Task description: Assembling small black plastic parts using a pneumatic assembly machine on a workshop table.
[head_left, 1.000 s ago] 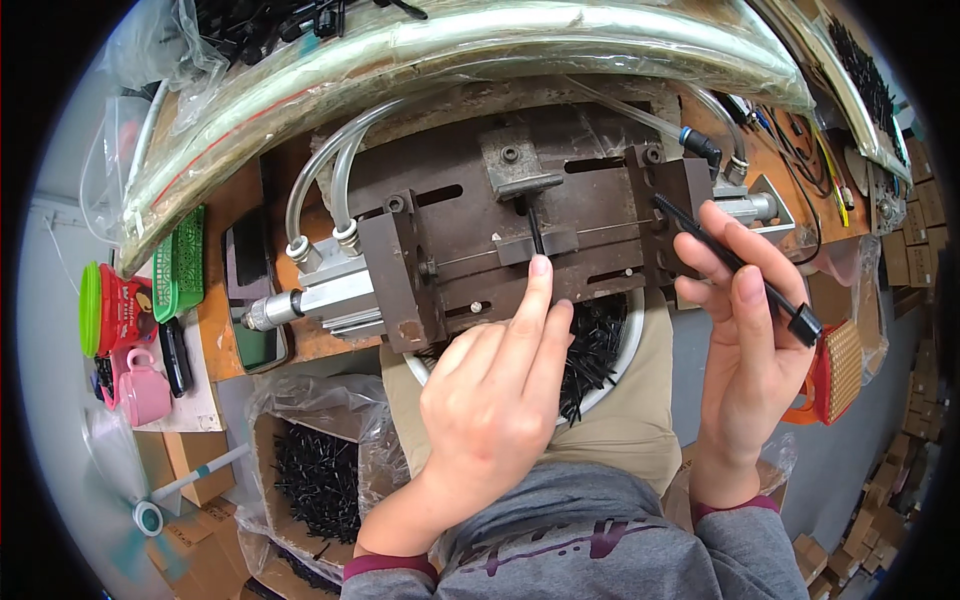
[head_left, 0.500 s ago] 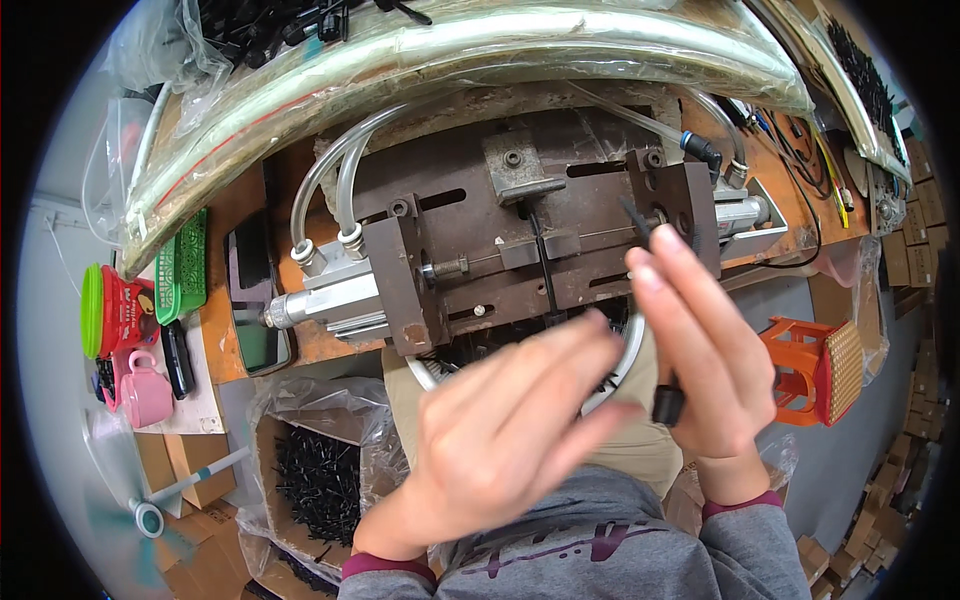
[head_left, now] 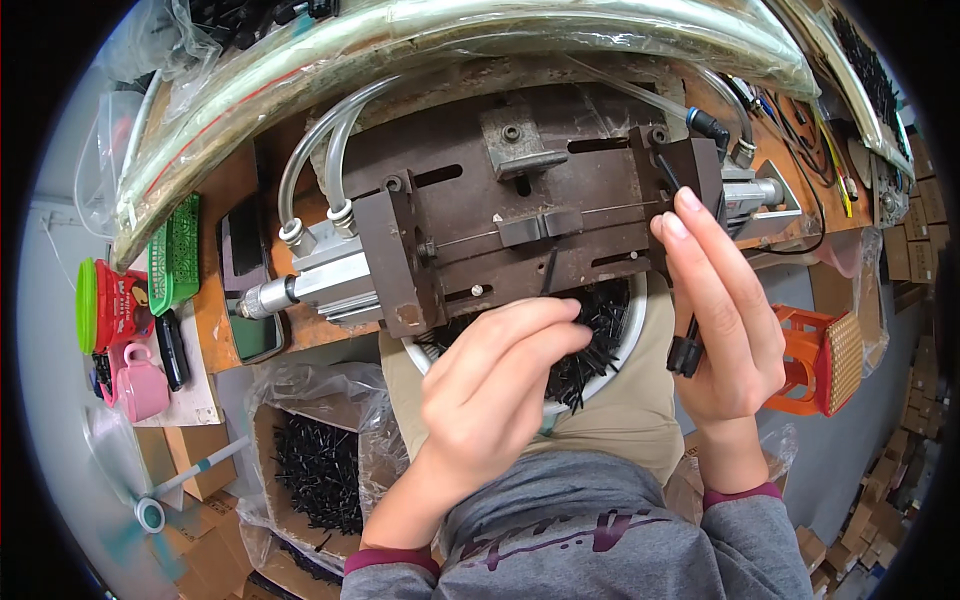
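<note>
In front of me is a brown metal fixture (head_left: pixel 400 270) with a small slotted block (head_left: pixel 520 231) at its middle. My left hand (head_left: pixel 490 375) is closed at the near edge, its fingertips at the lower end of a thin black rod (head_left: pixel 549 272). The rod's upper end reaches the slotted block. My right hand (head_left: pixel 725 345) holds another black rod with a thick end (head_left: pixel 685 355); its thin tip sticks out past the fingers. Part of that rod is hidden by the fingers. A white-rimmed basin (head_left: pixel 634 335) of black rods sits on my lap.
Silver air cylinders (head_left: pixel 335 288) with clear hoses (head_left: pixel 335 180) flank the fixture. A phone (head_left: pixel 250 275), green basket (head_left: pixel 176 255) and pink cup (head_left: pixel 142 383) lie left. A lined box (head_left: pixel 262 430) of black rods stands below. An orange stool (head_left: pixel 800 355) is at right.
The rod has come out of the fixture's upper bracket toward me, along with my left hand. The middle block's jaws look apart less clearly. My right hand stays raised with its rod.
</note>
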`<action>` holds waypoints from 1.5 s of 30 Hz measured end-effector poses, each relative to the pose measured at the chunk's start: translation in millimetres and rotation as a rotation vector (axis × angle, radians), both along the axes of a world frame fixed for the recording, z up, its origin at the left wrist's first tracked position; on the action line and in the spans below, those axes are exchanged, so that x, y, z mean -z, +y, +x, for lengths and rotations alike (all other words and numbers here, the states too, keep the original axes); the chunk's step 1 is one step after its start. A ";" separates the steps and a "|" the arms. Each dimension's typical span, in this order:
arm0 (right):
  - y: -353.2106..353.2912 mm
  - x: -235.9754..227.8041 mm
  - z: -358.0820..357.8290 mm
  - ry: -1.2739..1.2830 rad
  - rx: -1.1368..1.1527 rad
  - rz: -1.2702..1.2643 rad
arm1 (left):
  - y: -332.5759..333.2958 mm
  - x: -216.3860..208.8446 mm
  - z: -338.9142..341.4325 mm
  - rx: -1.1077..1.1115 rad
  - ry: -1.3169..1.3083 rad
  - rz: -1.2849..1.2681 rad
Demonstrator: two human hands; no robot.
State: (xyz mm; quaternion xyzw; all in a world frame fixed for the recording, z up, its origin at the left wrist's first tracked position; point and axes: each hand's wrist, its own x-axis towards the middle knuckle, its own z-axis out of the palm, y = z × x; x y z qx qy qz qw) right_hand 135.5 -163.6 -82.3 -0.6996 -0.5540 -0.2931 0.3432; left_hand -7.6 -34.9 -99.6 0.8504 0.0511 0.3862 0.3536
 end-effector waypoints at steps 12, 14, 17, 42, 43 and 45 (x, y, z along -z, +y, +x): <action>10.2 -13.0 -9.1 0.050 -0.036 -0.090 | -7.3 -34.2 -17.2 0.171 -0.008 -0.808; 17.1 -8.5 -10.2 -0.033 -0.098 -0.065 | -2.5 -35.8 -15.8 0.183 0.074 -0.578; 23.1 -7.0 -19.6 0.015 -0.171 -0.052 | 0.4 -27.7 -12.8 0.122 0.023 -0.344; -18.6 -27.8 -17.3 0.761 -0.149 0.081 | -1.7 -28.9 4.0 -0.153 0.462 0.357; -18.6 -30.3 -19.2 0.787 -0.114 0.077 | -1.2 -30.2 4.5 -0.142 0.460 0.362; -18.3 -30.0 -19.2 0.798 -0.156 0.142 | -1.6 -31.1 3.8 -0.144 0.479 0.357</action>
